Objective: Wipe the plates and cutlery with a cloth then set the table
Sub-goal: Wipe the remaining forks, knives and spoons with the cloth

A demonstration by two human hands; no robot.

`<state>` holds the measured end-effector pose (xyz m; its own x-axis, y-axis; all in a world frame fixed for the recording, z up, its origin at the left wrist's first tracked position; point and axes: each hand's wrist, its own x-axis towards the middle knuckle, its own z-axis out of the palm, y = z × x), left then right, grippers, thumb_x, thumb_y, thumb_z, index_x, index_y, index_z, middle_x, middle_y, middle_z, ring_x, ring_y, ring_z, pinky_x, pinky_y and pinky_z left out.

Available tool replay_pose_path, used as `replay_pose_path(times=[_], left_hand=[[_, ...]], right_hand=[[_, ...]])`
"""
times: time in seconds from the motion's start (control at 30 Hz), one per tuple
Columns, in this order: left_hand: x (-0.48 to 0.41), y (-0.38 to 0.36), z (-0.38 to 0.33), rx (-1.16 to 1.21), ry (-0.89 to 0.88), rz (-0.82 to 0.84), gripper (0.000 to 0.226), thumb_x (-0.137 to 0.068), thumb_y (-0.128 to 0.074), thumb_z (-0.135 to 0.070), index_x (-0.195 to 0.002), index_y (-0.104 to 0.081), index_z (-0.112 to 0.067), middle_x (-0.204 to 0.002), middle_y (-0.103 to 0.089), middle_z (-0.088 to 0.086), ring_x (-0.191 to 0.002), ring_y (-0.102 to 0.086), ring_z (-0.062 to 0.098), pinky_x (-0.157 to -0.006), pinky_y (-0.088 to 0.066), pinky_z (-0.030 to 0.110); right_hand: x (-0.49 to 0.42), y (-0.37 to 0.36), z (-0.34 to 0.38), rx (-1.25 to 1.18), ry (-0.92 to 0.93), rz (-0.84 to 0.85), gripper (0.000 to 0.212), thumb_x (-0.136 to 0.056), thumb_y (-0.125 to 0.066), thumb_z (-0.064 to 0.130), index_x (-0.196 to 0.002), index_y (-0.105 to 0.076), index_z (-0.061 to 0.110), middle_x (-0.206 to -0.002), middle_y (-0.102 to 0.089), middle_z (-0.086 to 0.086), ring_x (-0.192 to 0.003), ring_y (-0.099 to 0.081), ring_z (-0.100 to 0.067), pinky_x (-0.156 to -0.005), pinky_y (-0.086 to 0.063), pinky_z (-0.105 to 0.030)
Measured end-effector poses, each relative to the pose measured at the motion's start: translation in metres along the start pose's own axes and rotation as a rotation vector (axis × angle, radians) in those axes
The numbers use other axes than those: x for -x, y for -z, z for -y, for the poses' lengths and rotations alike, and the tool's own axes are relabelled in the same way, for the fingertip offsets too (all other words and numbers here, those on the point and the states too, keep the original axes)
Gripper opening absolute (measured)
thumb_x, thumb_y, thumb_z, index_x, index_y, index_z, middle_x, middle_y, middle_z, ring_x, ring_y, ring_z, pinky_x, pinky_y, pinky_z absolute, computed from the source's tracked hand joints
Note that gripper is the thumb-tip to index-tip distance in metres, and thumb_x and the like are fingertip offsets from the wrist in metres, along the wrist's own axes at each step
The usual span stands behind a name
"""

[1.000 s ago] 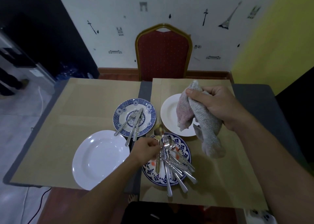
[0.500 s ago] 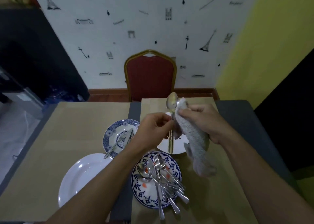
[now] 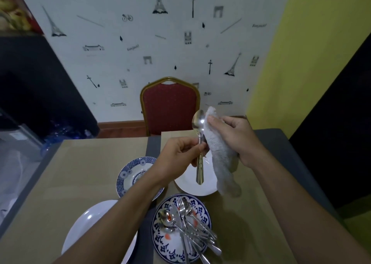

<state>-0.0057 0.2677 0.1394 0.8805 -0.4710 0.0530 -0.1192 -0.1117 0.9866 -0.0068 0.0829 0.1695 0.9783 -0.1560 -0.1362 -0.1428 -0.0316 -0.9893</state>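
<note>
My left hand (image 3: 178, 155) pinches the handle of a steel spoon (image 3: 198, 123) and holds it upright, bowl up. Beside it my right hand (image 3: 234, 137) grips a grey cloth (image 3: 220, 159) and presses its top edge against the spoon's bowl; the rest of the cloth hangs down. Below, a blue patterned plate (image 3: 160, 243) carries a heap of several spoons, forks and knives (image 3: 188, 223). A white plate (image 3: 188, 181) lies under the hands. Another blue patterned plate (image 3: 128, 175) sits to the left, partly hidden by my left forearm. A larger white plate (image 3: 84, 229) lies at the near left.
The table (image 3: 80, 173) is covered with tan placemats, with a dark strip between them. A red chair with a gold frame (image 3: 169, 105) stands at the far side against the patterned wall. A dark cabinet stands at the left.
My left hand lifted a spoon from the heap on the blue plate and raised it upright. The right hand brought the cloth against the spoon's bowl. The view tilted upward.
</note>
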Motion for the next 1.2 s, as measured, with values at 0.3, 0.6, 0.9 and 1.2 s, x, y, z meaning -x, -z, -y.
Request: replay_pose_path(times=[0.3, 0.6, 0.9, 1.2], left_hand=[[0.002, 0.005, -0.006, -0.043, 0.040, 0.017, 0.024, -0.102, -0.055, -0.017, -0.106, -0.074, -0.003, -0.077, -0.060, 0.005, -0.067, -0.053, 0.010, -0.064, -0.049, 0.021], [0.003, -0.001, -0.012, -0.223, -0.035, 0.048, 0.026, -0.103, -0.056, -0.017, -0.087, -0.072, -0.030, -0.067, -0.059, 0.003, -0.058, -0.048, 0.008, -0.057, -0.044, 0.020], [0.003, 0.006, -0.015, -0.207, -0.003, 0.009, 0.020, -0.102, -0.055, -0.012, -0.097, -0.074, -0.007, -0.074, -0.064, 0.011, -0.061, -0.053, 0.009, -0.058, -0.049, 0.020], [0.007, 0.001, -0.019, -0.282, -0.047, 0.071, 0.029, -0.103, -0.055, -0.018, -0.084, -0.067, 0.000, -0.067, -0.058, 0.012, -0.059, -0.050, 0.009, -0.058, -0.048, 0.022]], right_hand=[[0.002, 0.009, -0.006, 0.124, 0.064, 0.026, 0.065, -0.074, -0.094, 0.018, -0.134, -0.069, 0.024, -0.114, -0.077, 0.003, -0.099, -0.077, -0.018, -0.086, -0.064, -0.041], [-0.002, -0.008, -0.006, 0.269, 0.323, -0.369, 0.037, -0.081, -0.090, 0.026, -0.113, -0.072, 0.030, -0.102, -0.070, 0.018, -0.093, -0.068, -0.002, -0.078, -0.061, -0.030], [0.006, -0.003, -0.019, 0.214, 0.320, -0.021, 0.050, -0.087, -0.083, 0.021, -0.134, -0.071, 0.029, -0.131, -0.072, 0.011, -0.120, -0.068, -0.006, -0.101, -0.060, -0.039], [0.005, -0.013, -0.008, 0.412, 0.294, -0.313, 0.028, -0.090, -0.080, 0.034, -0.112, -0.066, 0.024, -0.096, -0.060, 0.020, -0.090, -0.058, 0.001, -0.069, -0.045, -0.014]])
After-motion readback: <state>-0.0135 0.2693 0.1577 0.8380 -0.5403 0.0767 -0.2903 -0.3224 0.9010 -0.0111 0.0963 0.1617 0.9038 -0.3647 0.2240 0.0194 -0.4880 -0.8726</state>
